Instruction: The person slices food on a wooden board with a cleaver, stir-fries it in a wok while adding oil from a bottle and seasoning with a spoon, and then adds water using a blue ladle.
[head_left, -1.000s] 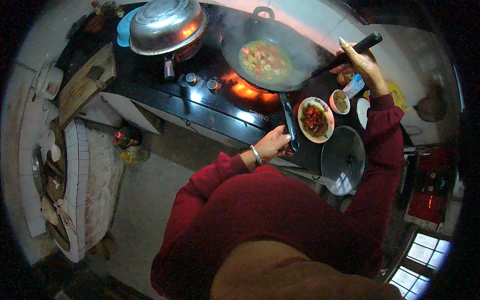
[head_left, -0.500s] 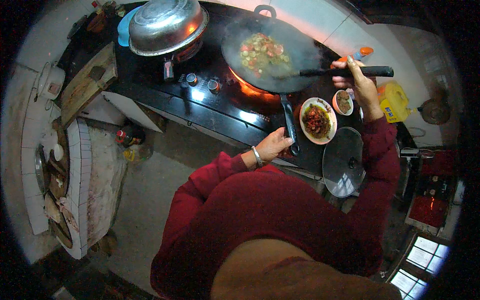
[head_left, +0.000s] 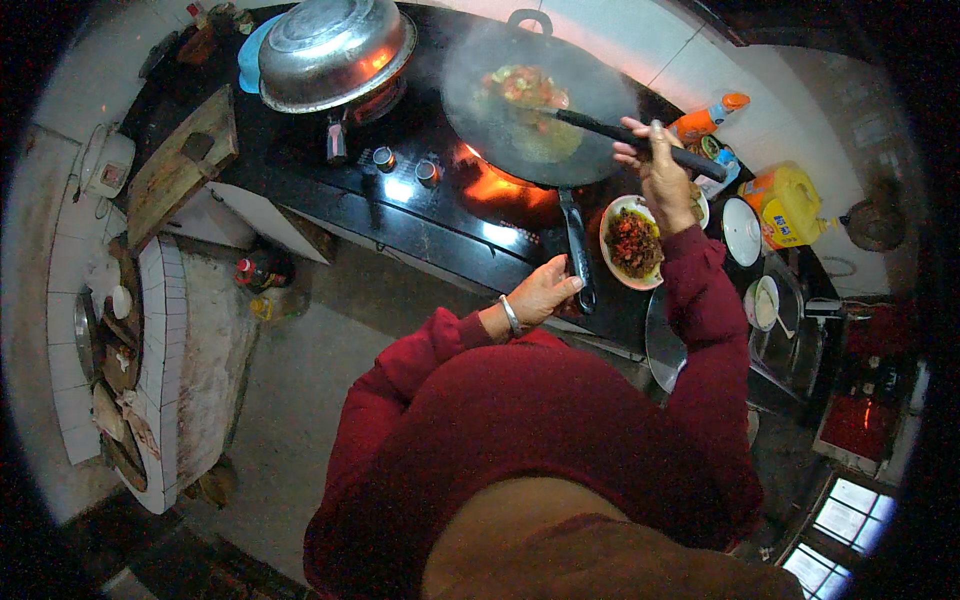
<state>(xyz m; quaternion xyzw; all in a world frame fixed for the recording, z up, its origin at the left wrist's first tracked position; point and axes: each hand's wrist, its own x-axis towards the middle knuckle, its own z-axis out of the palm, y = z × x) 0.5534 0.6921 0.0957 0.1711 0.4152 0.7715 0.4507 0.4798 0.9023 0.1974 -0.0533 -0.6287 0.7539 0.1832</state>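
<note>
A dark wok [head_left: 602, 90] sits over a burner with orange flame glowing under its near rim. My left hand [head_left: 540, 295] is closed on the wok's long black handle [head_left: 573, 235]. Chopped food in red and pale green [head_left: 522, 84] lies in the wok, blurred by steam. Gripped in my right hand [head_left: 665, 175] is a black-handled spatula [head_left: 597, 125], tilted over the right rim. Its working end is down in the food, partly hidden by steam. Just below my right hand stands an oval plate [head_left: 607, 240] of dark, reddish cooked food, partly covered by my sleeve.
An upturned metal basin [head_left: 335, 55] covers the left burner. Right of the wok stand an orange bottle [head_left: 703, 118], a yellow jug [head_left: 787, 205] and a white bowl [head_left: 764, 304]. A glass lid [head_left: 662, 345] rests at the counter's front edge. A wooden board [head_left: 215, 125] leans at left.
My right hand has moved left, pushing the spatula further into the wok. The food is bunched toward the far side, with steam drifting over it. My left hand stays on the handle.
</note>
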